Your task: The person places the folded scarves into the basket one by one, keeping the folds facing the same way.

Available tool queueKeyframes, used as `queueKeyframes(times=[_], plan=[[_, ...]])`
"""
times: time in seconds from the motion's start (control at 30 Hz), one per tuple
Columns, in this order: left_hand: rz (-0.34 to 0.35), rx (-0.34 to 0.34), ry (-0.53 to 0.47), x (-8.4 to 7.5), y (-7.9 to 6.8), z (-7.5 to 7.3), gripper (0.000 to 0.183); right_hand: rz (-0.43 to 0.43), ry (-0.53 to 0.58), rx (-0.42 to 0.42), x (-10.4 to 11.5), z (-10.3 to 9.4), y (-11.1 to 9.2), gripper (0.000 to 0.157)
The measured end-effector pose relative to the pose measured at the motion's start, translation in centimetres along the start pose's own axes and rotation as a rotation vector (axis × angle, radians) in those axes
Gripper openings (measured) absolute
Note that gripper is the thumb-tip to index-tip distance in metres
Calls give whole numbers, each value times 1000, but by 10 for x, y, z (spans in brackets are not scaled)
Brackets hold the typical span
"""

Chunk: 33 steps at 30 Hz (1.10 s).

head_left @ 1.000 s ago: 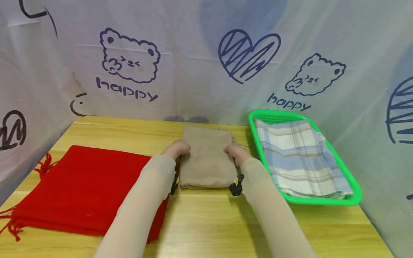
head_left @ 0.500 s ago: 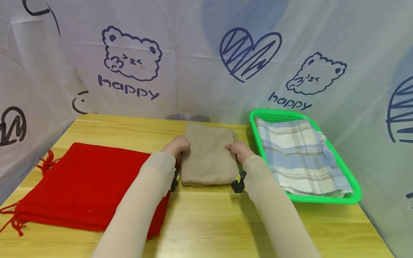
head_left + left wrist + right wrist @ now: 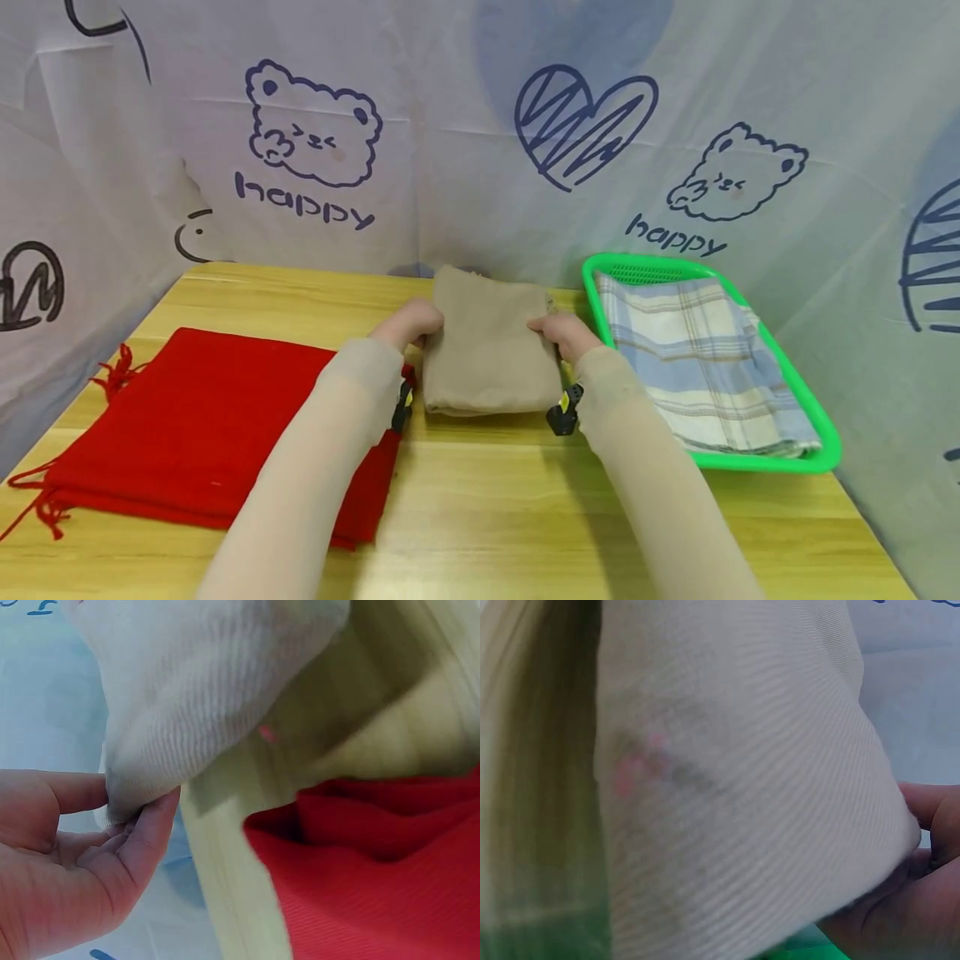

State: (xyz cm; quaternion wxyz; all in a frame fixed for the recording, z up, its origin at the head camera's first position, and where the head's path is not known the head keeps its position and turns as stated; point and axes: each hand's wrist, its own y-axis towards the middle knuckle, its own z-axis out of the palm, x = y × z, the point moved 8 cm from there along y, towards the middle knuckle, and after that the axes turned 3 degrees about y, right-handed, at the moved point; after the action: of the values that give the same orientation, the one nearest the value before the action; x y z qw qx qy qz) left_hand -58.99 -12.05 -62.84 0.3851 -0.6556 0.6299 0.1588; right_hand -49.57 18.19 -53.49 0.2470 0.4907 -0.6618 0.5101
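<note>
A beige folded scarf [image 3: 491, 350] hangs over the middle of the table, a bit of fringe showing at its far right corner. My left hand [image 3: 411, 323] pinches its left edge; in the left wrist view the thumb and curled fingers [image 3: 154, 836] close on the cloth. On the opposite edge, my right hand [image 3: 566, 332] grips the scarf between thumb and fingers, mostly hidden behind the fabric in the right wrist view. Wood and a shadow show beneath the lifted cloth in the left wrist view.
To the left lies a folded red scarf [image 3: 202, 417] with tassels, partly under my left forearm. A green plastic basket [image 3: 813, 408] stands at the right, holding a folded blue-and-white plaid cloth [image 3: 697, 358]. A printed curtain [image 3: 450, 150] hangs behind the wooden table [image 3: 480, 517].
Both hands have raised the beige scarf and moved it slightly away from me and to the right. Its far edge now overlaps the curtain's lower part. The basket and red scarf stay put.
</note>
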Motion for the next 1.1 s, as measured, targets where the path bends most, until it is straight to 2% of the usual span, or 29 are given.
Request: queueKeyframes(times=[0.07,0.1,0.13,0.2,0.23,0.3,0.33,0.37,0.43,0.47,0.5,0.53,0.57,0.6,0.67,0.7,0.73,0.77,0.83,0.93,1.1], plan=[[-20,11,-39,-2,4,-3,13,-13,7,-4,3,-4,8,60],[-26,22,-52,-6,-1,-6,12,-25,7,1,6,-6,7,58],[-29,31,-51,-15,-12,-11,12,-31,-2,11,18,-5,-17,53],[-32,39,-65,-33,-39,-22,12,-46,-38,16,34,-6,-35,44],[-37,51,-91,-48,-63,-30,17,-62,-56,25,43,-7,-48,42],[-14,53,-153,-83,-117,-48,26,-67,-74,39,69,-6,-93,42],[-16,53,-163,-104,-153,-58,31,-88,-88,41,78,-8,-105,44],[-9,56,-192,-121,-180,-65,32,-89,-103,37,84,-9,-110,46],[-4,69,-202,-156,-240,-79,37,-104,-117,44,81,-18,-88,61],[8,64,-188,-168,-259,-84,35,-99,-122,37,80,-23,-82,65],[10,70,-172,-179,-277,-87,36,-111,-125,49,84,-24,-87,65],[2,74,-154,-186,-289,-90,36,-133,-147,47,84,-28,-80,68],[10,79,-157,-188,-289,-90,37,-119,-155,48,89,-28,-90,67],[11,78,-140,-193,-296,-91,38,-125,-159,45,90,-30,-90,67],[18,79,-134,-196,-297,-92,37,-124,-174,38,118,-23,-156,58],[21,80,-134,-199,-297,-93,37,-120,-187,32,128,-20,-180,56],[24,79,-134,-201,-298,-93,36,-111,-197,21,130,-22,-185,56],[26,77,-130,-204,-299,-94,35,-90,-184,23,136,-21,-199,53],[30,73,-129,-209,-300,-94,33,-81,-175,28,139,-25,-207,50],[39,72,-143,-219,-303,-93,29,-79,-153,61,140,-36,-207,43],[53,86,-192,-236,-304,-87,30,-75,-241,64,141,-54,-211,45]])
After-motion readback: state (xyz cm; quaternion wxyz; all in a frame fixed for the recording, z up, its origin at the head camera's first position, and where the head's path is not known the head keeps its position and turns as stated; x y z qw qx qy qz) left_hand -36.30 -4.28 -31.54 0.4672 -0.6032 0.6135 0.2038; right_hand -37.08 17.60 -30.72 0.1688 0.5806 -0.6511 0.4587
